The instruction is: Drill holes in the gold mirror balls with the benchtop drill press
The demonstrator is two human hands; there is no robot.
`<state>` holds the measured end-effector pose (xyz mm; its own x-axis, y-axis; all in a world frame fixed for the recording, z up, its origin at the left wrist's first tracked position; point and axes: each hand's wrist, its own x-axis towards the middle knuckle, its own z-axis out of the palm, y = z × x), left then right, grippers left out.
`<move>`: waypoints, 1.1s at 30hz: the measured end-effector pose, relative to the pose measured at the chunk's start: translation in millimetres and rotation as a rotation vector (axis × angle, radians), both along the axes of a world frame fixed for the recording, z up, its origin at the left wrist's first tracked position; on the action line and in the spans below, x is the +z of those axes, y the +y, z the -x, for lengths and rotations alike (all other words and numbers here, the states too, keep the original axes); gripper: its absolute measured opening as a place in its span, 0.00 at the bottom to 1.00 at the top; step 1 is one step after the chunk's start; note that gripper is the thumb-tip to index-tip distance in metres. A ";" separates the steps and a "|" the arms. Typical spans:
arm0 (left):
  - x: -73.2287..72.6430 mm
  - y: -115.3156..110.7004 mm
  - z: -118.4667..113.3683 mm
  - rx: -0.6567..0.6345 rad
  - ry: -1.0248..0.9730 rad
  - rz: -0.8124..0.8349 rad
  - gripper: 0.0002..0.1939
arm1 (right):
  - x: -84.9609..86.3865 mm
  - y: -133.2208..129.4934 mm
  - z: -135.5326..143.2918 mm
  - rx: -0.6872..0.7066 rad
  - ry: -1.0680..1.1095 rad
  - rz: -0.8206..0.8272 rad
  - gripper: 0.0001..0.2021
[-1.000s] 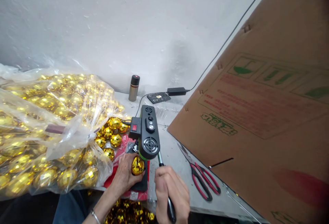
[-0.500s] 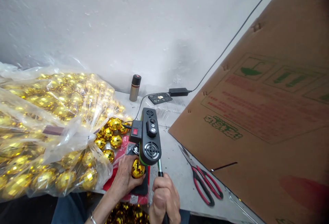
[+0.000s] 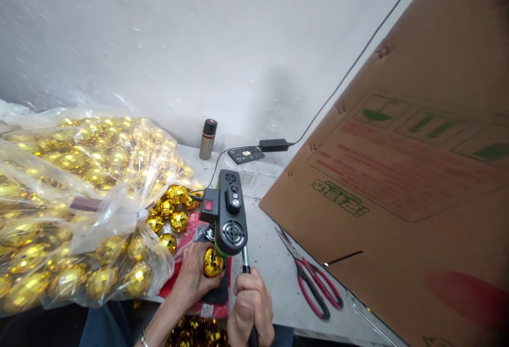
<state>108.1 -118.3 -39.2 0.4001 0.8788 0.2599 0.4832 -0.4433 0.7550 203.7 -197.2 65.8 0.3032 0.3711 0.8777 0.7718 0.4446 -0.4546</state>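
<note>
My left hand (image 3: 194, 272) is closed around a shiny gold mirrored ball (image 3: 213, 262), held just under the front end of a black bench machine (image 3: 231, 211). The machine has round vent grilles and a side box with a red switch (image 3: 209, 205). My right hand (image 3: 251, 304) grips the black-handled metal lever (image 3: 245, 259) at the machine's right side. Beneath the ball lie the machine's dark base (image 3: 217, 295) and a red plastic sheet (image 3: 169, 287). Whether the ball touches the machine's working tip is hidden by its head.
Clear plastic bags (image 3: 99, 219) full of gold balls fill the left, with loose balls (image 3: 178, 220) beside the machine. Red-handled scissors (image 3: 314, 283) lie right, before a big cardboard box (image 3: 389, 166). Behind are a bottle (image 3: 207, 140), a phone (image 3: 246, 155) and a power adapter (image 3: 274, 145).
The view has shifted very slightly. Both hands keep their hold on the ball and the lever, with hardly any visible movement.
</note>
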 end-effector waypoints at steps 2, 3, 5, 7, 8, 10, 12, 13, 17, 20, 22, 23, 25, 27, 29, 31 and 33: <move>0.7 0.9 0.0 -0.005 0.001 0.004 0.18 | -2.7 0.5 -1.3 -0.005 -0.021 -0.011 0.17; 1.1 1.3 0.1 -0.006 0.002 0.004 0.18 | -3.5 0.7 -1.6 -0.007 -0.028 -0.024 0.17; 1.9 2.1 0.4 -0.006 0.008 0.000 0.17 | -3.7 1.1 -1.7 -0.017 -0.027 -0.040 0.18; 2.4 2.4 0.6 -0.007 0.017 -0.007 0.16 | -3.0 1.7 -1.6 -0.026 -0.032 -0.047 0.18; 2.5 2.4 0.6 -0.007 0.022 -0.012 0.16 | -2.9 2.0 -1.6 -0.028 -0.033 -0.044 0.18; 2.4 2.2 0.4 0.000 0.035 -0.024 0.16 | -4.6 2.7 -2.0 -0.023 -0.034 -0.046 0.18; 1.9 2.0 -0.1 0.011 0.041 -0.036 0.17 | -9.7 3.8 -2.9 -0.016 -0.029 -0.063 0.18; 1.6 2.1 -0.3 0.015 0.042 -0.039 0.17 | -13.2 4.6 -3.5 -0.017 -0.025 -0.073 0.18; 0.7 3.4 -0.7 0.011 0.036 -0.039 0.16 | -26.0 7.4 -6.0 -0.028 -0.037 -0.096 0.17; 1.0 4.7 -0.6 0.013 0.024 -0.039 0.17 | -28.4 7.3 -6.7 -0.046 -0.054 -0.092 0.17; 2.0 5.0 -0.5 0.018 0.013 -0.030 0.18 | -27.5 5.8 -6.7 -0.052 -0.085 -0.082 0.17; 2.5 4.8 -0.4 0.018 0.006 -0.023 0.18 | -27.2 5.0 -6.8 -0.053 -0.107 -0.075 0.17; 3.7 4.1 -0.2 0.013 -0.001 -0.007 0.17 | -28.8 4.0 -7.8 -0.056 -0.155 -0.057 0.17; 4.5 3.1 0.0 0.007 -0.001 0.009 0.17 | -33.9 4.5 -10.0 -0.064 -0.190 -0.045 0.17; 5.3 2.5 0.0 0.008 0.006 0.024 0.17 | -40.3 5.9 -12.6 -0.065 -0.219 -0.051 0.17; 6.3 2.5 -0.2 0.008 0.012 0.039 0.17 | -42.3 6.1 -14.5 -0.051 -0.250 -0.067 0.18; 7.1 3.3 -0.6 0.007 0.010 0.044 0.18 | -33.9 4.0 -14.4 -0.039 -0.259 -0.059 0.18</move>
<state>108.7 -115.0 -32.1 0.3965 0.8921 0.2167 0.4937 -0.4062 0.7689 218.2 -193.2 31.9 0.0791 0.3095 0.9476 0.8760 0.4321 -0.2143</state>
